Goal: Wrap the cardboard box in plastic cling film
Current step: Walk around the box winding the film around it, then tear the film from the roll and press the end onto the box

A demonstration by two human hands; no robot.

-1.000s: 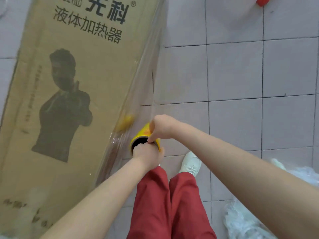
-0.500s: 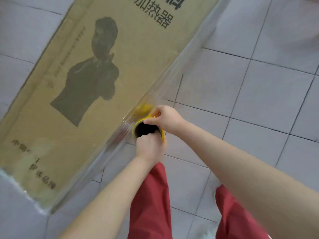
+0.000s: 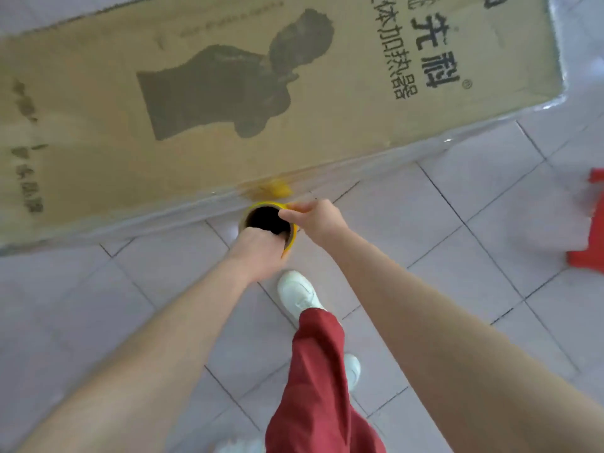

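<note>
A tall brown cardboard box point(image 3: 228, 109) with a dark printed figure and black characters fills the top of the view. Shiny clear cling film point(image 3: 376, 155) covers its near side. The cling film roll point(image 3: 268, 220), with a yellow core and a dark hollow centre, stands on end right beside the box's near face. My left hand point(image 3: 258, 253) grips the roll's near rim from below. My right hand point(image 3: 317, 220) pinches the rim on the right side. The roll's lower part is hidden by my hands.
Grey floor tiles point(image 3: 457, 256) spread around the box. A red object point(image 3: 588, 230) lies at the right edge. My red trousers point(image 3: 320, 387) and white shoe point(image 3: 297, 295) are under my arms, close to the box.
The box has swung from upper left to across the top of the view as I walk around it. Both hands keep hold of the roll, staying close to the box's side.
</note>
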